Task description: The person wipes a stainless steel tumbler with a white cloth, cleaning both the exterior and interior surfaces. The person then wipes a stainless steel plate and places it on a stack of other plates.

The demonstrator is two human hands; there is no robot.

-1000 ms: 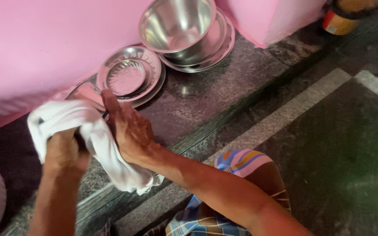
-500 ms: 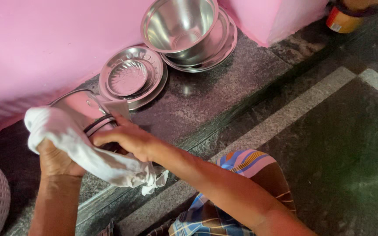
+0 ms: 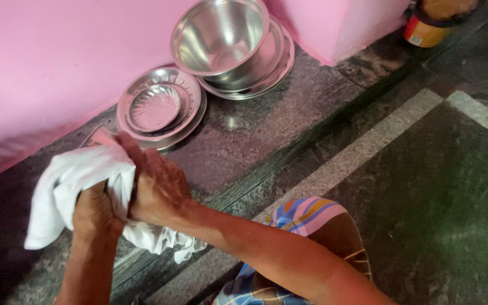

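A big pink wall (image 3: 40, 73) stands just behind the fingers. Under them runs a dark speckled stone ledge (image 3: 238, 147) (a bit shiny). Off to the right, the dark floor (image 3: 441, 214) has a pale stripe (image 3: 362, 152).

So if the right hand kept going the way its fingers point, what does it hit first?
Probably the small steel plates stacked by the pink wall; the right hand points up toward them, though depth is unclear.
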